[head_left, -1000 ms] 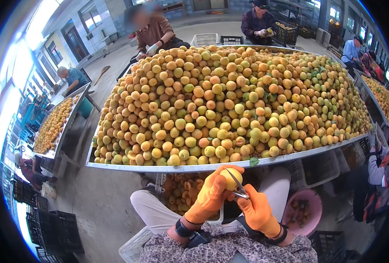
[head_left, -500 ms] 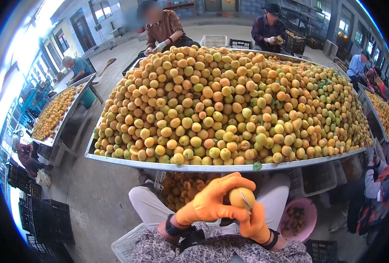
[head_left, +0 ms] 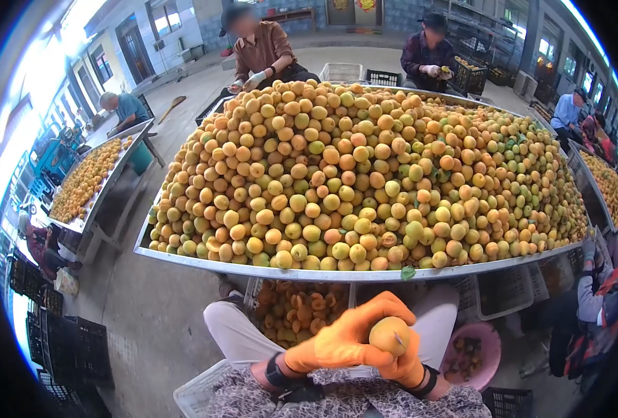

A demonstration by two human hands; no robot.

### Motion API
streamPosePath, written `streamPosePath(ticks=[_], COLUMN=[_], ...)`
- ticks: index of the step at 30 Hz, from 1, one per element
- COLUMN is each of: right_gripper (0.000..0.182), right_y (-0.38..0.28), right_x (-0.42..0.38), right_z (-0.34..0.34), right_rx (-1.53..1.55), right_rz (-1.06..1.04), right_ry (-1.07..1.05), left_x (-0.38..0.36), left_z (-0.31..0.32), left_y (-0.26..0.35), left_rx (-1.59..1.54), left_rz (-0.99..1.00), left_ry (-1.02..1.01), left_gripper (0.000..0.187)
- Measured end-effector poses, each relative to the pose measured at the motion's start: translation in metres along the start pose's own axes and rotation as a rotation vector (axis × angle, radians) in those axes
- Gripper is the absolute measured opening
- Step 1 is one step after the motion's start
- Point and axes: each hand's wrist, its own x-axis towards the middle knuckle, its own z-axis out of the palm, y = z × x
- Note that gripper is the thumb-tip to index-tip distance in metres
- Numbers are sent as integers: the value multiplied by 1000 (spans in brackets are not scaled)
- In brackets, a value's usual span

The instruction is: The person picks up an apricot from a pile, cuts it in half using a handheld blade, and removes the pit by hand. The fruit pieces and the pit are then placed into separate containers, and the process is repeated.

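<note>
My left hand (head_left: 354, 336) clasps 1 whole-looking apricot (head_left: 387, 334) between thumb and fingers, out in front of my lap. My right hand (head_left: 410, 369) is curled against the fruit's lower side; a thin metal blade (head_left: 399, 339) shows on the apricot, but its handle is hidden, so I cannot tell how that hand grips it. Both hands wear orange gloves, with 1 dark band at each wrist. Just beyond them, between my knees, a crate (head_left: 252, 292) holds orange apricot halves (head_left: 302, 310). A pink basin (head_left: 495, 352) with dark scraps inside sits to the right of my legs, and a white crate (head_left: 199, 390) stands to the left. Past my knees, a metal-rimmed table (head_left: 288, 274) bears a high heap of apricots (head_left: 350, 174), yellow, orange and greenish, with 1 green leaf (head_left: 408, 272) at its near rim. Across it sit 2 people: 1 in a brown shirt (head_left: 263, 52), the other in a dark cap (head_left: 434, 21) with gloved hands around a fruit. Farther left, stacked black crates (head_left: 75, 348) stand on the floor.
</note>
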Motion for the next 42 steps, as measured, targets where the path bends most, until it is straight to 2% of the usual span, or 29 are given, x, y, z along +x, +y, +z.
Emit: streamPosePath(ticks=[2,4,5,6,9,10,12,14,15,19,21,22,24,25,26,28,29,30,33,35,38,39,40,42], right_gripper=[34,34,36,38,36,34,31,27,25,26,27,27,31,31,32,34,35,37,37,36,35,34,34,34], right_y=[9,17,17,17,13,14,15,15,21,22,23,20,14,15,18,16,9,5,18,10,4,-5,-5,-4], right_x=[-8,-19,-17,-13,-1,0,-1,-5,-10,-8,-10,-8,-2,-5,-8,-5,1,6,-7,-5,3,7,7,7], right_z=[8,9,2,-3,-15,-18,-12,-5,-1,-5,-14,-13,-14,-13,-12,-8,-3,-1,-4,-6,-8,-11,-13,-16], right_rx=[107,143,46,-48,8,16,65,166,70,93,1,6,-16,-15,-10,-6,56,116,57,19,28,-18,-17,131], right_rz=[53,101,71,39,114,159,116,103,35,30,67,68,120,127,127,118,92,65,113,147,248,339,346,519], right_ry=[145,205,128,54,-59,-123,-106,-12,59,47,-55,-55,-67,-63,-48,-30,36,103,72,39,-14,-59,-54,-39], left_x=[-1,-4,-5,-3,5,6,5,-1,-3,-4,-2,0,6,6,7,11,9,8,5,4,6,7,7,3], left_z=[8,7,0,-7,-17,-22,-24,3,7,6,-3,-5,-7,-10,-12,-13,-7,-1,5,-4,-12,-18,-24,-42], left_y=[-2,-3,2,10,39,39,15,5,4,5,9,15,26,24,19,10,4,-9,-6,-3,9,11,8,-16], left_rx=[-41,270,425,626,1027,1051,668,-108,-189,-13,536,537,955,1050,1049,766,381,197,212,630,915,918,917,826], left_rz=[15,56,97,114,72,68,101,-123,-137,-86,-8,-12,102,60,58,56,-27,-5,-110,78,95,32,-33,-70], left_ry=[34,115,120,97,56,28,39,220,190,203,138,140,129,107,102,50,90,129,214,187,188,190,190,177], left_gripper=[59,63,69,65,61,63,66,72,55,49,50,50,49,51,51,54,55,57,57,54,51,50,48,46])
